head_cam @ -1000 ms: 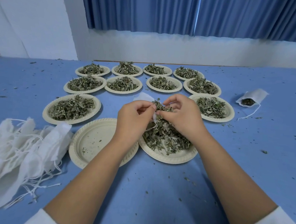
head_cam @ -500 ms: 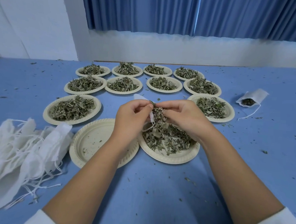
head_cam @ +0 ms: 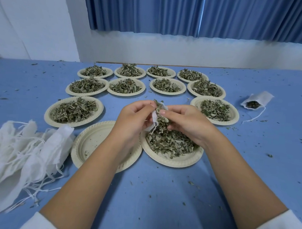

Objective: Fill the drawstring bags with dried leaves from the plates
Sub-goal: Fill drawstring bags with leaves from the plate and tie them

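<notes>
My left hand (head_cam: 133, 121) grips a small white drawstring bag (head_cam: 154, 117) by its mouth, just above a cream plate (head_cam: 170, 161) heaped with dried leaves (head_cam: 169, 142). My right hand (head_cam: 187, 124) pinches a clump of leaves and holds it at the bag's opening, thumb on top. Most of the bag is hidden between my hands. An empty cream plate (head_cam: 92, 144) lies partly under my left forearm.
Several more leaf-filled plates (head_cam: 74, 111) spread across the blue table (head_cam: 149, 200) beyond my hands. A pile of empty white bags (head_cam: 18, 153) with strings lies at the left. One filled bag (head_cam: 256, 101) lies at the right. Leaf crumbs are scattered about.
My right hand has brought a clump of leaves up from the plate to the bag's mouth. Both hands have stayed close together over the plate.
</notes>
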{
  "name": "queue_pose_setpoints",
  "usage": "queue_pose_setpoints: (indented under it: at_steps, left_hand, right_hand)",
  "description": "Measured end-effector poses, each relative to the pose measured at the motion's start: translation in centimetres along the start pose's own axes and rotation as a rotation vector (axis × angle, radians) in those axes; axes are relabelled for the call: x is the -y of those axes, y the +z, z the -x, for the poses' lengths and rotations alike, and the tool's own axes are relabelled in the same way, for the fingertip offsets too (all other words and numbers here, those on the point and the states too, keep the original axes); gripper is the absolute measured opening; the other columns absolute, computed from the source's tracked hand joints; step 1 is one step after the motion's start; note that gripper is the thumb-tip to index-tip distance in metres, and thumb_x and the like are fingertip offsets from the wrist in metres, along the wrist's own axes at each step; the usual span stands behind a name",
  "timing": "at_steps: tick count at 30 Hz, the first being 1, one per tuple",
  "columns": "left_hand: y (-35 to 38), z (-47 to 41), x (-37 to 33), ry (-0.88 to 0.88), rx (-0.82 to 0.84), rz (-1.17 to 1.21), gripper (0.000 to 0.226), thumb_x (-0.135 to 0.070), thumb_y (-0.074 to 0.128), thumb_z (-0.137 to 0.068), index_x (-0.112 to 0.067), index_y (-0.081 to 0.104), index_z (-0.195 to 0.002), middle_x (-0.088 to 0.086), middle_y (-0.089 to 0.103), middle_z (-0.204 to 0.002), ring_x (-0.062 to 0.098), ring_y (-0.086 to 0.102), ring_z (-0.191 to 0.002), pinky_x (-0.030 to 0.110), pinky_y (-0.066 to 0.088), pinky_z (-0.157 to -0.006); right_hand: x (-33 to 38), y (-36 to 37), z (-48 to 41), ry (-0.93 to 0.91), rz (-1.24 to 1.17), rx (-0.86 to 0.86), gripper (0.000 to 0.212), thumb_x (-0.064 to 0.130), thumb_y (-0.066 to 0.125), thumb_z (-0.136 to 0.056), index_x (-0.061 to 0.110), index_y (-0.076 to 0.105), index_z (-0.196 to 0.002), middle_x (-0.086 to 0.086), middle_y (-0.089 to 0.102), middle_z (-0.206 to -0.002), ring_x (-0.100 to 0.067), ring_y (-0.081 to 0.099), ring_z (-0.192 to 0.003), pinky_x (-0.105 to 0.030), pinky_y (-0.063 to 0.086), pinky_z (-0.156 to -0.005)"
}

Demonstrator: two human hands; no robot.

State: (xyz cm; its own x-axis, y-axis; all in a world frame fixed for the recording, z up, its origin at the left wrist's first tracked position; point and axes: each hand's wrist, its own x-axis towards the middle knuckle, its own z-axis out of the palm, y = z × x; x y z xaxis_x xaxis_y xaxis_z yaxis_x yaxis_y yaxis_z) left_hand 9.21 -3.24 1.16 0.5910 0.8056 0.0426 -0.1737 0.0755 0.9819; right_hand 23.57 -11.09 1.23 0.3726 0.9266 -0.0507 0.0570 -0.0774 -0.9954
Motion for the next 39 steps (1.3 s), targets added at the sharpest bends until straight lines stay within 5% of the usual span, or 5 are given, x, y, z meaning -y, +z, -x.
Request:
queue_pose_setpoints:
  at_steps: [8, 13, 21, 30, 39]
  left_hand:
    - [0.2, 0.1, 0.8, 0.293, -0.089, -0.472, 0.012, -0.017, 0.064, -0.094, -0.025, 0.073, -0.093, -0.006, 0.073, -0.09, 0.01, 0.067, -0.083, 0.031, 0.055, -0.08]
    - [0.9, 0.9, 1.2, 0.493, 0.066, -0.682, 0.012, -0.014, 0.065, -0.092, -0.021, 0.075, -0.093, -0.013, 0.063, -0.089, -0.006, 0.057, -0.076, 0.005, 0.04, -0.071]
    - [-0.2, 0.0, 0.8, 0.295, -0.219, -0.463, 0.012, -0.021, 0.063, -0.094, -0.028, 0.072, -0.09, -0.01, 0.071, -0.082, 0.011, 0.067, -0.077, 0.034, 0.057, -0.075]
    - [-0.5, -0.2, 0.4, 0.263, -0.277, -0.419, 0.014, -0.02, 0.063, -0.095, -0.029, 0.07, -0.087, -0.01, 0.071, -0.079, 0.015, 0.07, -0.079, 0.037, 0.058, -0.08]
    - [-0.1, 0.1, 0.7, 0.355, -0.164, -0.572, 0.01, -0.021, 0.063, -0.094, -0.027, 0.071, -0.091, -0.006, 0.072, -0.09, 0.013, 0.067, -0.086, 0.034, 0.054, -0.082]
  right_hand:
    - [-0.5, 0.8, -0.2, -0.13, 0.209, -0.26, 0.008, 0.017, 0.078, -0.079, 0.015, 0.071, -0.082, 0.008, 0.068, -0.066, -0.004, 0.059, -0.056, -0.021, 0.049, -0.057]
    - [-1.1, 0.9, -0.6, -0.109, 0.429, -0.404, 0.015, 0.012, 0.074, -0.081, 0.018, 0.063, -0.073, 0.007, 0.057, -0.063, -0.004, 0.048, -0.055, -0.013, 0.038, -0.05]
    - [0.7, 0.1, 0.2, 0.024, -0.098, -0.093, 0.017, 0.018, 0.067, -0.09, 0.007, 0.071, -0.103, -0.007, 0.073, -0.101, -0.011, 0.072, -0.087, -0.02, 0.056, -0.071]
    - [1.1, 0.6, 1.4, -0.201, 0.547, -0.172, 0.027, 0.036, 0.083, -0.072, 0.023, 0.067, -0.09, 0.011, 0.069, -0.092, -0.006, 0.062, -0.082, -0.018, 0.048, -0.069]
    - [0.2, 1.2, 0.8, -0.415, 0.602, -0.293, 0.006, 0.026, 0.075, -0.083, 0.021, 0.078, -0.086, 0.006, 0.069, -0.07, -0.012, 0.058, -0.062, -0.031, 0.047, -0.063]
